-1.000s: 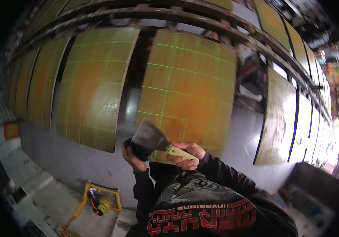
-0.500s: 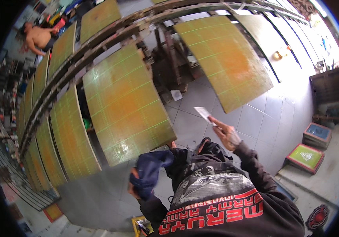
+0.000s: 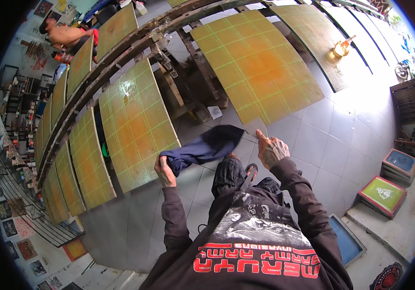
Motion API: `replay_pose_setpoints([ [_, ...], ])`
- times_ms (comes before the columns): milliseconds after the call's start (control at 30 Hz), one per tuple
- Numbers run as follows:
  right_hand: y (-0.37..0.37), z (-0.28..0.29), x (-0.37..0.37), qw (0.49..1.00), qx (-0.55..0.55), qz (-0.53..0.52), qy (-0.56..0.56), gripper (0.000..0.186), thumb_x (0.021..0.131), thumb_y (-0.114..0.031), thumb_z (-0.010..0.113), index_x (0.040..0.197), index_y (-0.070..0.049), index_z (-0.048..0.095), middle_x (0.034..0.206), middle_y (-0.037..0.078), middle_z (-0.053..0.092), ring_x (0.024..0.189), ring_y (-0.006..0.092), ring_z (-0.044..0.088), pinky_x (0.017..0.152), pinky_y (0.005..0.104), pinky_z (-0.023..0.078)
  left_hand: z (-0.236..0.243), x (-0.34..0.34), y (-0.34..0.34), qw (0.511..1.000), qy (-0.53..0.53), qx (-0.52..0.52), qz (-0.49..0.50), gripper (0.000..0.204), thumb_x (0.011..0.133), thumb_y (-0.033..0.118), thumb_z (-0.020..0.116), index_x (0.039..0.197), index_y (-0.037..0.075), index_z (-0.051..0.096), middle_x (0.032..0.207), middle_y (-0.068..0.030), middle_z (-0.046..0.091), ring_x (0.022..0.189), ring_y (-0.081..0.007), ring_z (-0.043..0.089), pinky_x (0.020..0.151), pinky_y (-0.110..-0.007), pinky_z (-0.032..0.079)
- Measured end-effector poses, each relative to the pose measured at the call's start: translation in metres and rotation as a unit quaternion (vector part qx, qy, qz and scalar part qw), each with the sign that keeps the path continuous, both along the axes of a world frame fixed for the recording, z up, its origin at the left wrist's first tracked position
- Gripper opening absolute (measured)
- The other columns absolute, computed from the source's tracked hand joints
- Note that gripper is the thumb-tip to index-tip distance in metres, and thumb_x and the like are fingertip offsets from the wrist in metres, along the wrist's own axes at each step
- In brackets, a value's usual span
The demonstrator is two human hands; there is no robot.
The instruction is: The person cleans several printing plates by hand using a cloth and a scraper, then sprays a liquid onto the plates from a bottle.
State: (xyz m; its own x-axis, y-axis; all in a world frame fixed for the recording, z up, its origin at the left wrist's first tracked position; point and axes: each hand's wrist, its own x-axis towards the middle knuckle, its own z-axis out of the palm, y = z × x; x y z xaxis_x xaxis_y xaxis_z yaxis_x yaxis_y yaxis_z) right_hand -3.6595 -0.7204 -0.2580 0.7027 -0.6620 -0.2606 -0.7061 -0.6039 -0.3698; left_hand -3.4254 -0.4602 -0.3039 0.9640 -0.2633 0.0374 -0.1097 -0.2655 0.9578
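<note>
My left hand [image 3: 165, 172] is closed on a bunched dark blue cloth [image 3: 202, 151], which stretches out to the right, smeared by motion. Between the fingers of my right hand [image 3: 271, 149] is a thin, pale flat card [image 3: 256, 127], partly see-through, with the forefinger laid along it. The far end of the cloth comes close to the card; whether they touch I cannot tell. Left of the cloth lies a yellow-green board [image 3: 137, 125] with bright green grid lines. A similar board [image 3: 260, 63] lies beyond my right hand.
More boards line both sides of a long dark rail [image 3: 120, 46]. A bottle of amber liquid [image 3: 340, 50] stands on a board at the right. Framed screens, one green with a red edge [image 3: 383, 194], lie on a ledge. A bare-backed person [image 3: 67, 36] is at the far left.
My left hand has moved forward, and the cloth, earlier bunched by my body, now stretches toward the card. My right hand has shifted slightly forward, still gripping the card. The view has shifted.
</note>
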Motion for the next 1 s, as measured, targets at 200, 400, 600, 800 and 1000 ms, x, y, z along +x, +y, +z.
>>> replay_pose_setpoints([
  [200, -0.034, -0.003, 0.043, 0.996, -0.007, 0.065, 0.058, 0.048, 0.084, -0.016, 0.045, 0.132, -0.01, 0.045, 0.075, 0.023, 0.062, 0.071, 0.0399, 0.064, 0.064, 0.0474, 0.051, -0.06, -0.006, 0.01, 0.951, -0.164, 0.233, 0.123, 0.042, 0.088, 0.036, 0.048, 0.088, -0.005, 0.059, 0.076, -0.0214, 0.058, 0.07, -0.0342, 0.05, 0.067, -0.042, 0.04],
  [400, -0.091, -0.008, 0.137, 0.99, -0.038, 0.118, 0.072, 0.035, 0.089, -0.022, 0.041, 0.118, -0.009, 0.055, 0.071, 0.024, 0.062, 0.068, 0.0399, 0.064, 0.063, 0.0488, 0.051, -0.099, -0.009, 0.012, 0.912, -0.25, 0.272, 0.177, 0.042, 0.083, 0.035, 0.054, 0.098, -0.004, 0.062, 0.081, -0.0213, 0.058, 0.074, -0.0387, 0.051, 0.068, -0.048, 0.04],
  [600, -0.191, -0.034, 0.288, 0.965, -0.124, 0.213, 0.091, 0.046, 0.097, -0.036, 0.033, 0.086, -0.006, 0.065, 0.067, 0.024, 0.061, 0.064, 0.0404, 0.063, 0.059, 0.0498, 0.051, -0.091, -0.016, 0.015, 0.894, -0.265, 0.318, 0.172, 0.036, 0.084, 0.036, 0.051, 0.084, 0.002, 0.061, 0.075, -0.0135, 0.061, 0.068, -0.0331, 0.056, 0.073, -0.041, 0.04],
  [800, -0.291, -0.05, 0.432, 0.855, -0.283, 0.406, 0.153, 0.041, 0.094, -0.037, 0.039, 0.091, -0.007, 0.066, 0.086, 0.022, 0.065, 0.078, 0.0369, 0.065, 0.069, 0.0447, 0.051, -0.081, -0.015, 0.007, 0.883, -0.265, 0.351, 0.166, 0.038, 0.085, 0.039, 0.052, 0.084, 0.002, 0.06, 0.077, -0.0151, 0.061, 0.072, -0.0348, 0.057, 0.078, -0.043, 0.04],
  [1000, -0.309, -0.047, 0.501, 0.936, -0.176, 0.261, 0.158, 0.036, 0.093, -0.036, 0.042, 0.106, -0.011, 0.065, 0.098, 0.019, 0.065, 0.093, 0.0346, 0.062, 0.078, 0.0369, 0.05, -0.098, -0.03, 0.026, 0.898, -0.202, 0.361, 0.149, 0.036, 0.083, 0.032, 0.059, 0.093, -0.002, 0.062, 0.087, -0.02, 0.063, 0.079, -0.039, 0.059, 0.078, -0.046, 0.044],
])
